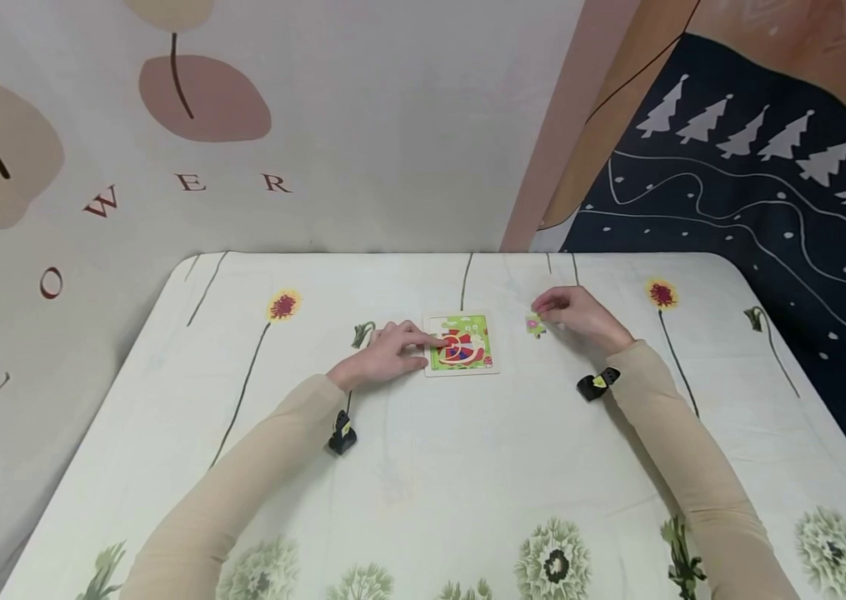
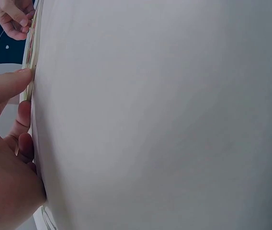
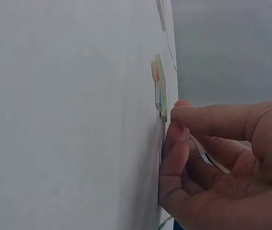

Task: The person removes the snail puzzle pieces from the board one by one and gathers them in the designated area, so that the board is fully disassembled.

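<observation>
In the head view, a square jigsaw puzzle (image 1: pixel 484 340) with a red and purple picture on green lies in a pale tray at the table's middle. My left hand (image 1: pixel 390 352) reaches over its left side, the index finger stretched onto the picture. That hand (image 2: pixel 6 124) also shows beside the tray's edge in the left wrist view. Right of the tray lies a green and pink puzzle piece (image 1: pixel 535 326). Close by it is my right hand (image 1: pixel 577 315), fingertips bent together. The right wrist view shows the piece (image 3: pixel 159 88) just beyond the fingertips of that hand (image 3: pixel 217 153), no piece visible between them.
A pale tablecloth (image 1: pixel 423 467) printed with flowers covers the table. Behind stands a light wall (image 1: pixel 392 125) with printed letters, and a dark tree-patterned cloth (image 1: pixel 730 192) hangs at the right. Black wrist cameras sit on both forearms.
</observation>
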Available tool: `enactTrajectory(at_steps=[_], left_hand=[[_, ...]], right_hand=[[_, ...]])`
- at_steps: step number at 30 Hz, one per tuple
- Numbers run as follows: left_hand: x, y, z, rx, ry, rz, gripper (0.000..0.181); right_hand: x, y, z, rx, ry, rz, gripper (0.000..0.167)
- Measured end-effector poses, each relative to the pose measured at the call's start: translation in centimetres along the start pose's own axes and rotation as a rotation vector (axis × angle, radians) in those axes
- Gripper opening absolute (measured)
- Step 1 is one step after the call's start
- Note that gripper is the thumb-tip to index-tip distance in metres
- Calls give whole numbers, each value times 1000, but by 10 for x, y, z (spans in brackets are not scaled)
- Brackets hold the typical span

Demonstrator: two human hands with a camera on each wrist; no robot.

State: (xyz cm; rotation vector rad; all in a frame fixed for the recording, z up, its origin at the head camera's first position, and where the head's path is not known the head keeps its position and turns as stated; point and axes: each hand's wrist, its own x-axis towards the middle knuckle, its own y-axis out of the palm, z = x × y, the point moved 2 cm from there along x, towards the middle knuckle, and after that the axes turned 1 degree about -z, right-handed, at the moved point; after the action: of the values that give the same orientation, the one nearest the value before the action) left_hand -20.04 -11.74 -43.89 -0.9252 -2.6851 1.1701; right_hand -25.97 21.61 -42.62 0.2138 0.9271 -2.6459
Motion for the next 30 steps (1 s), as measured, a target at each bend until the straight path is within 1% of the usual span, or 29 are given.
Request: enactTrajectory(at_steps=[6, 11, 14, 17, 24, 30], left_hand=[[1, -1, -1, 10, 12, -4, 40], [1, -2, -2, 36, 0, 9, 40], [1, -4, -5, 61, 5, 13, 40], [2, -5, -9, 75, 16, 3, 40], [9, -6, -14, 29, 63, -47, 37], [16, -3, -18, 13, 74, -47, 37]], right_hand=[[0, -1, 1, -22, -3, -2, 27], [-1, -1, 0, 0, 1, 0, 28], [-2, 0, 0, 14, 7, -3, 29], [-3, 1, 2, 26, 2, -6, 30], [-5, 7, 11, 55, -53, -3, 29], [-3, 18, 18, 69, -123, 10, 27]])
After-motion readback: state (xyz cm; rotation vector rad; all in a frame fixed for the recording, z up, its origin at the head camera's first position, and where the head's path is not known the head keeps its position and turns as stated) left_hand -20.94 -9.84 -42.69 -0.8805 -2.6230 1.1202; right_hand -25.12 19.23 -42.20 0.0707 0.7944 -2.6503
